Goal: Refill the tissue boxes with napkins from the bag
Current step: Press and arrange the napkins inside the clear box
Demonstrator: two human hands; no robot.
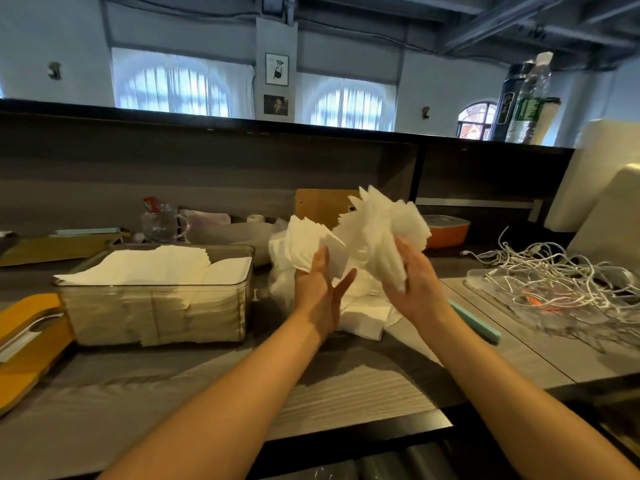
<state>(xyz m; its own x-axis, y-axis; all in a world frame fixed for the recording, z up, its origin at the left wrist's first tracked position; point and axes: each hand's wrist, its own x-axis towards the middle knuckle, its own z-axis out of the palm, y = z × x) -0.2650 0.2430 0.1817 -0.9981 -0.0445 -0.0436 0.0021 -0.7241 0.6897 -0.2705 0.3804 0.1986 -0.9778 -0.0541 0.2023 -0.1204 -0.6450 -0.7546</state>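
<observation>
A clear plastic tissue box stands on the counter to the left, filled with white napkins that rise above its rim. My right hand grips a fanned bunch of white napkins held up above the counter. My left hand holds a second, smaller bunch of napkins just left of it, thumb up and fingers partly spread. Under both hands lies a crumpled clear bag with loose napkins on the counter.
An orange and grey lid lies at the far left edge. A tangle of white cables fills a clear tray on the right. A glass mug, an orange box and a teal strip sit nearby. A raised dark shelf backs the counter.
</observation>
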